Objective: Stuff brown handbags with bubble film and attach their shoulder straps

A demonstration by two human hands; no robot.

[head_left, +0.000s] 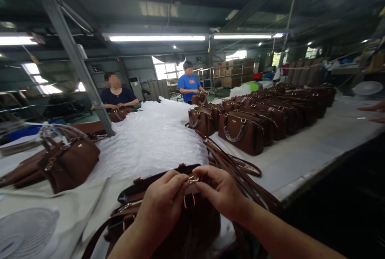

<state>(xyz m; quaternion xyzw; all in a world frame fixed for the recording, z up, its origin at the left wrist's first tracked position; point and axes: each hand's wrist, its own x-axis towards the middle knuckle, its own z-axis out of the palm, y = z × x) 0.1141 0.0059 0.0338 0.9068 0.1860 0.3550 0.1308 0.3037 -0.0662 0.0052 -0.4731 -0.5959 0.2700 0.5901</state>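
An open brown handbag [201, 215] lies at the table's near edge, right below my hands. My left hand [164, 197] is closed, thumb and fingers pinched at the left side of a small gold metal clasp [193, 179]. From the right, my right hand [221, 191] pinches the same clasp between thumb and forefinger. A gold buckle [189, 201] hangs on the bag just under the clasp. What the left fingertips hold beyond the clasp is partly hidden. Brown straps [240, 170] lie in a bundle to the right of the bag.
Beyond the bag rises a pile of clear plastic wrap [153, 130]. Rows of brown handbags [243, 130] fill the right back; more bags [72, 158] lie left beside a metal post [78, 66]. A fan [27, 231] is near left. Two people work across the table; another person's hands show far right.
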